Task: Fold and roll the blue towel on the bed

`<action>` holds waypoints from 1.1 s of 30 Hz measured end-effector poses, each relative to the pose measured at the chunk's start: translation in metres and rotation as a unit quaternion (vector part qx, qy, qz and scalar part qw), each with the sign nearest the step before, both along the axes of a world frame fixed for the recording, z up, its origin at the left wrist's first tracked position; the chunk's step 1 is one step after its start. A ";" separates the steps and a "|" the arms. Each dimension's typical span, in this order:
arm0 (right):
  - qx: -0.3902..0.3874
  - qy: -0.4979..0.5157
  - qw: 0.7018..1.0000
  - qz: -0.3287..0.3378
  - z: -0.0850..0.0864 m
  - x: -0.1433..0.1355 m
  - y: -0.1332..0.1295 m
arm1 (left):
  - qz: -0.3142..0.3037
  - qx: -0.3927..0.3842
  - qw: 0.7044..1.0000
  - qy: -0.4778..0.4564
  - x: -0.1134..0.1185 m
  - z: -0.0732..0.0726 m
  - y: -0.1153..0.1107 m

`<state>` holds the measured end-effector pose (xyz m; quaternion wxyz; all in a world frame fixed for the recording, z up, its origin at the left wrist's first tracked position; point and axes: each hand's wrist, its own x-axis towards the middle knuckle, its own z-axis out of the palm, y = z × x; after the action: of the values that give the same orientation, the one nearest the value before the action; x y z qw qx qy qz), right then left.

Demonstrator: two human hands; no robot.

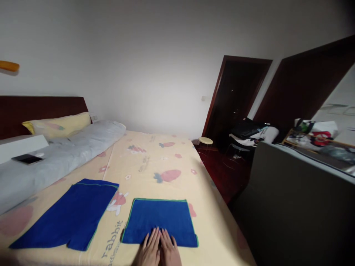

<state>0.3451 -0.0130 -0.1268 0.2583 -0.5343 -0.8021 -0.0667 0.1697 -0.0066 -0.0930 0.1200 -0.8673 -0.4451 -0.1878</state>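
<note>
Seen from above, a person's left hand [151, 245] and right hand [169, 246] lie side by side, fingers outstretched and gripping nothing, on the near edge of a green-trimmed blue cloth [162, 216] spread on a strawberry-print bedsheet [144, 188], right of a larger blue cloth [76, 214].

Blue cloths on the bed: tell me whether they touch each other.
Apart. The head view shows the left blue cloth and the right blue cloth with printed bedsheet visible between them.
</note>
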 end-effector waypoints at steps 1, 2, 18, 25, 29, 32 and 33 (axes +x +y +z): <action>0.006 0.000 1.000 0.005 -0.003 0.003 0.001 | 0.001 -0.016 1.000 0.000 -0.004 -0.001 0.001; 0.012 -0.001 1.000 0.004 -0.005 0.011 0.002 | 0.009 -0.033 0.999 0.001 -0.013 -0.002 0.002; -0.064 -0.034 0.994 -0.083 0.030 0.129 -0.009 | 0.130 -0.162 0.978 0.011 -0.120 0.022 0.016; -0.080 0.017 0.992 -0.098 0.067 0.134 -0.024 | 0.072 -0.186 0.979 -0.046 -0.153 0.029 0.018; -0.159 0.099 0.976 -0.113 0.081 0.133 -0.034 | 0.130 -0.207 0.959 -0.143 -0.155 0.033 0.011; -0.179 0.146 0.959 -0.166 0.077 0.133 -0.029 | 0.167 -0.228 0.933 -0.222 -0.151 0.037 0.018; -0.180 0.153 0.953 -0.188 0.073 0.133 -0.025 | 0.177 -0.234 0.927 -0.234 -0.150 0.038 0.022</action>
<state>0.4785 -0.0380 -0.0536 0.2602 -0.7167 -0.6370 0.1135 0.0202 0.0157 -0.0550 -0.1629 -0.7094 -0.6379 -0.2516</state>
